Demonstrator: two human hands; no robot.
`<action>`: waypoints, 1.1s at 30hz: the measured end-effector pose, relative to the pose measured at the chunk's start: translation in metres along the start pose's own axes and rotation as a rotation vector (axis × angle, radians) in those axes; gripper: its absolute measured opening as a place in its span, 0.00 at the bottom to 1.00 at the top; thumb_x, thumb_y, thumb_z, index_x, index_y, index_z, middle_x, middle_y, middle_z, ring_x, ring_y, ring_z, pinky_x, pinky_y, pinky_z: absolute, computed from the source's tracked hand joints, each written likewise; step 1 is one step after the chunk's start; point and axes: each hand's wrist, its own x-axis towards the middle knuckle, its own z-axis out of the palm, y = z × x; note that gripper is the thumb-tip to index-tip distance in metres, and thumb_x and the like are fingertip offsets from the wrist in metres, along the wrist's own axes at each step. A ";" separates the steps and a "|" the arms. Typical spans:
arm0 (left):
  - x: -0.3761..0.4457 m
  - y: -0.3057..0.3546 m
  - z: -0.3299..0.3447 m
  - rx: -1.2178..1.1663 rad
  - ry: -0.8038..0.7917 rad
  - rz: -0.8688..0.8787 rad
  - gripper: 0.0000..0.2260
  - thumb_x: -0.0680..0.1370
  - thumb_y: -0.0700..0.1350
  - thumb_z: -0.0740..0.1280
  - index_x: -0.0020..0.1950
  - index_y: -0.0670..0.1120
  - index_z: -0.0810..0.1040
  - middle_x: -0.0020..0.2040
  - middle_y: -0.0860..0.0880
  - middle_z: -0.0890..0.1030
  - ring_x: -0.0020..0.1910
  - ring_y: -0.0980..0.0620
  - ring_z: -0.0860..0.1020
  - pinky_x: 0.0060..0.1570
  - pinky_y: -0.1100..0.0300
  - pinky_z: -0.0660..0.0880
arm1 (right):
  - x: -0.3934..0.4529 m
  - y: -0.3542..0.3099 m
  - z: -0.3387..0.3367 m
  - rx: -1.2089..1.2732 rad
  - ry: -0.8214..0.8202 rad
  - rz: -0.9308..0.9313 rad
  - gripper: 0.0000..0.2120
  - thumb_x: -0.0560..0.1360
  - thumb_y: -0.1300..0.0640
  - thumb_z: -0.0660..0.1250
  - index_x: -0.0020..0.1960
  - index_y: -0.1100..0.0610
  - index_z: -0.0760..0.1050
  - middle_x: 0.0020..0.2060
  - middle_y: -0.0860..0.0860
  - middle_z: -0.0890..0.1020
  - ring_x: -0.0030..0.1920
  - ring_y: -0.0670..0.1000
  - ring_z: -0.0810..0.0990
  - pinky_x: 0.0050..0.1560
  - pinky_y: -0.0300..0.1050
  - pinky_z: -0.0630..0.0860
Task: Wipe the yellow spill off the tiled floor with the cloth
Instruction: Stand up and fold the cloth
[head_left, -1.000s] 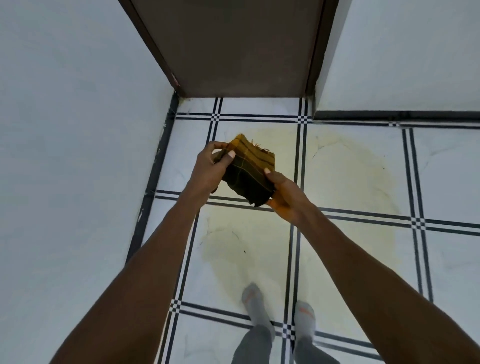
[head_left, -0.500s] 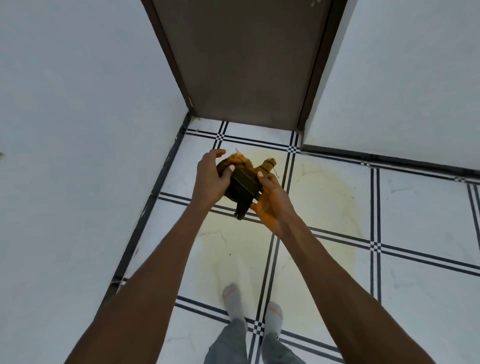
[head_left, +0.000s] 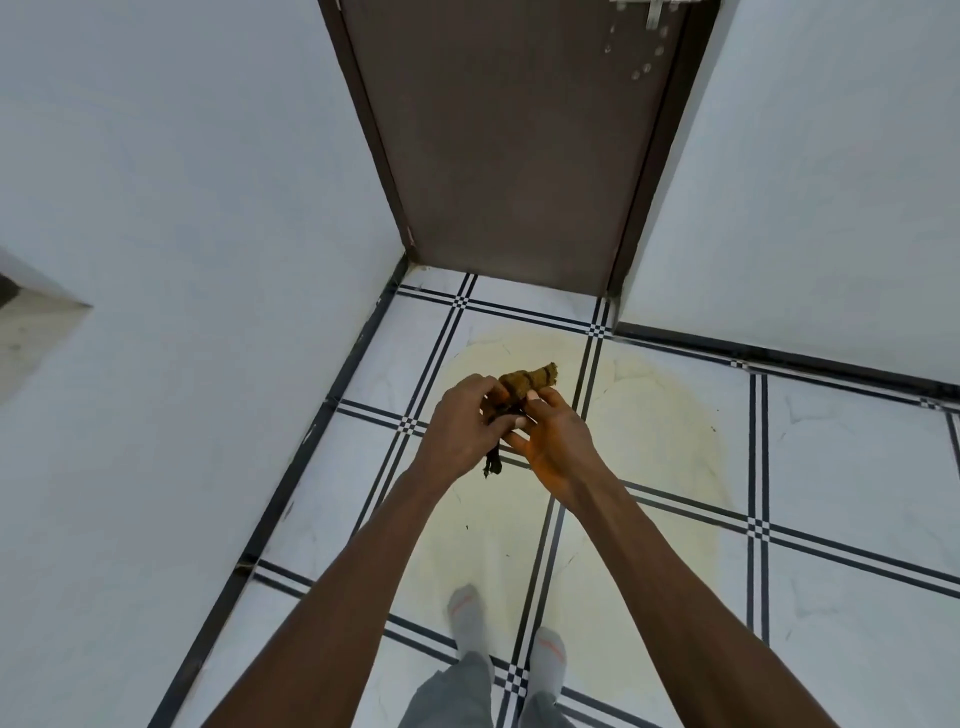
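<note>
left hand (head_left: 460, 423) + right hand (head_left: 558, 447) grip bunched brown-yellow cloth (head_left: 527, 383) | above pale yellow spill (head_left: 649, 431) | white black-lined tiled floor (head_left: 852, 462)

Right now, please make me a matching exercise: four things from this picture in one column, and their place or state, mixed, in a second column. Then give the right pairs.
Things:
1. cloth
2. yellow spill
3. door
4. socks

Places or states:
A. brown, at the far end of the floor
B. bunched up, held in both hands
C. spread over several tiles
D. grey, at the near edge of the spill

Pairs: 1-B, 2-C, 3-A, 4-D
</note>
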 end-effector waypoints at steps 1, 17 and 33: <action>-0.001 0.001 -0.001 0.000 0.005 0.004 0.12 0.78 0.50 0.75 0.56 0.45 0.81 0.52 0.48 0.83 0.49 0.49 0.82 0.53 0.50 0.83 | -0.004 -0.001 0.000 -0.006 0.001 -0.010 0.11 0.87 0.59 0.60 0.66 0.57 0.78 0.61 0.58 0.86 0.61 0.58 0.86 0.63 0.58 0.82; -0.019 0.008 -0.028 -0.456 -0.062 -0.184 0.11 0.74 0.46 0.79 0.52 0.41 0.85 0.46 0.43 0.86 0.50 0.46 0.87 0.60 0.47 0.83 | -0.031 -0.017 -0.007 -0.099 -0.046 -0.027 0.11 0.81 0.56 0.71 0.61 0.59 0.81 0.58 0.56 0.88 0.62 0.56 0.86 0.67 0.59 0.80; -0.015 0.025 -0.032 -0.407 -0.144 -0.182 0.12 0.72 0.48 0.80 0.47 0.42 0.83 0.47 0.43 0.85 0.51 0.44 0.86 0.62 0.40 0.80 | -0.034 -0.027 -0.015 -0.108 -0.057 -0.004 0.12 0.84 0.59 0.65 0.65 0.62 0.77 0.59 0.57 0.87 0.61 0.58 0.86 0.65 0.59 0.81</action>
